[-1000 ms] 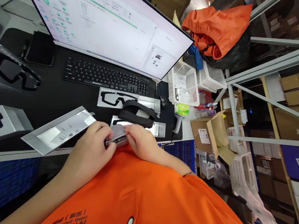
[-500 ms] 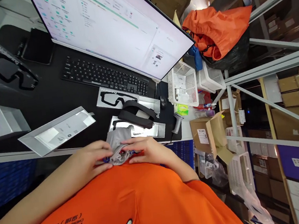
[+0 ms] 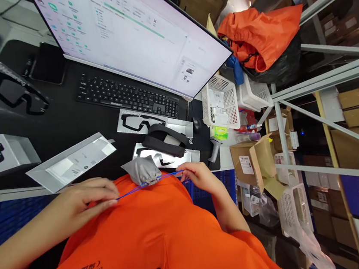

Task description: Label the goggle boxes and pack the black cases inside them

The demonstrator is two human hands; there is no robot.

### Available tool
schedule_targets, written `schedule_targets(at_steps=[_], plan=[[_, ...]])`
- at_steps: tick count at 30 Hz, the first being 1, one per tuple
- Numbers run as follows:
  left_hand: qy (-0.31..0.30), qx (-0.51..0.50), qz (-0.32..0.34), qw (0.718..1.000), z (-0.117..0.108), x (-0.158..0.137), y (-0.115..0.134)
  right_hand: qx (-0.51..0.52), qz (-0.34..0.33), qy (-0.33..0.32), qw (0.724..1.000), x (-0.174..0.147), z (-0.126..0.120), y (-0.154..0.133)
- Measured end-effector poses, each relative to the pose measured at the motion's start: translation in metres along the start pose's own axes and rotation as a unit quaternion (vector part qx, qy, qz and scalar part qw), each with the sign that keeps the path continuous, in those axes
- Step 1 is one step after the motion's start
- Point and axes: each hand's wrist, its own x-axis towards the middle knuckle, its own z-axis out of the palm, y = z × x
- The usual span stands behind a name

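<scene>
A small grey drawstring pouch (image 3: pixel 142 171) hangs between my hands in front of the orange shirt, its mouth gathered tight. Blue cords (image 3: pixel 131 191) run out from both sides of it. My left hand (image 3: pixel 91 198) pinches the cord end on the left, thumb against fingers. On the other side, my right hand (image 3: pixel 199 175) grips the opposite cord end with fingertips closed. Just beyond the pouch, a black glasses case (image 3: pixel 164 142) with a strap lies across open white boxes (image 3: pixel 193 156) printed with glasses. What the pouch contains is hidden.
A keyboard (image 3: pixel 126 93) and monitor (image 3: pixel 135 31) stand behind the boxes. An open box tray (image 3: pixel 72 161) lies at left, near printed glasses boxes (image 3: pixel 3 154). White baskets (image 3: pixel 219 99), a scanner (image 3: pixel 214 150) and a cardboard carton (image 3: pixel 248 165) are at right, before metal shelving.
My hands have moved apart from the pouch, drawing the blue cords out to both sides. The pouch's mouth has gone from loosely bunched to cinched.
</scene>
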Motion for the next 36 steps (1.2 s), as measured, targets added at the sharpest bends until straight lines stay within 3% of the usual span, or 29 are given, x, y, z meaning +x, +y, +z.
schedule_targets(at_steps=[3,7,9,13,17,20,23,26,28,30,33,36], plan=[[-0.056,-0.128,0.002,0.99,0.013,0.022,0.01,0.197,0.081,0.061,0.975,0.017,0.007,0.008],[-0.148,-0.196,0.108,0.963,0.04,0.058,0.032,0.35,0.151,0.118,0.917,0.049,0.029,0.006],[-0.174,-0.199,0.155,0.952,0.05,0.073,0.048,0.321,0.15,0.086,0.931,0.062,0.037,0.0],[-0.189,-0.154,0.204,0.948,0.055,0.088,0.078,0.098,0.153,-0.026,0.983,0.082,0.038,-0.02],[-0.142,-0.042,0.26,0.954,0.06,0.093,0.09,-0.025,0.167,-0.191,0.967,0.105,0.033,-0.032],[-0.088,0.043,0.272,0.957,0.062,0.09,0.082,0.048,0.146,-0.23,0.961,0.117,0.028,-0.032],[0.036,0.182,0.267,0.946,0.053,0.084,0.065,0.188,0.143,-0.272,0.933,0.116,0.021,-0.025],[0.116,0.274,0.253,0.921,0.038,0.077,0.053,0.29,0.14,-0.25,0.913,0.106,0.016,-0.019],[0.115,0.238,0.239,0.934,0.034,0.073,0.051,0.313,0.127,-0.234,0.912,0.097,0.017,-0.02],[0.103,0.172,0.217,0.955,0.035,0.069,0.051,0.304,0.088,-0.257,0.913,0.088,0.019,-0.028],[0.11,0.103,0.213,0.965,0.036,0.07,0.043,0.198,0.008,-0.268,0.943,0.076,0.021,-0.045],[0.138,0.084,0.181,0.97,0.024,0.088,0.019,0.078,-0.014,-0.138,0.987,0.062,0.016,-0.047]])
